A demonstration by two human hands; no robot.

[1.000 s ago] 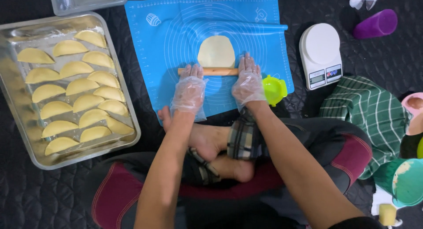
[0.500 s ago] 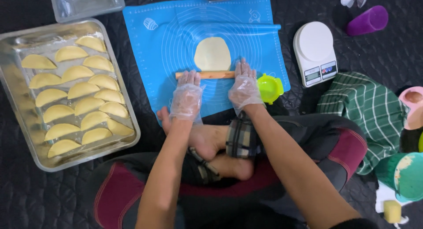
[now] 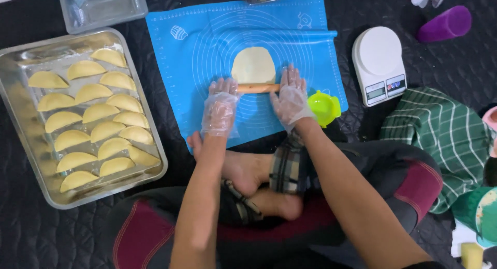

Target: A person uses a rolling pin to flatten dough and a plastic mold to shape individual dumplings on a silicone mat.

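Observation:
A pale flattened dough piece [image 3: 253,64] lies on the blue silicone mat [image 3: 207,46]. A thin wooden rolling pin [image 3: 257,87] rests across the dough's near edge. My left hand [image 3: 221,109], in a clear plastic glove, presses flat on the pin's left end. My right hand [image 3: 291,97], also gloved, presses on the pin's right end. Both palms lie on the pin with fingers spread rather than wrapped around it.
A metal tray [image 3: 31,139] with several folded half-moon pastries sits at the left. A lime-green press mould [image 3: 324,107] lies by my right wrist. A white kitchen scale [image 3: 378,64], a purple cup [image 3: 445,24], a green checked cloth [image 3: 440,134] and clear containers [image 3: 101,8] surround the mat.
Both hands stay on the rolling pin at the dough's near edge; the camera view has shifted slightly, and the dough looks a little longer.

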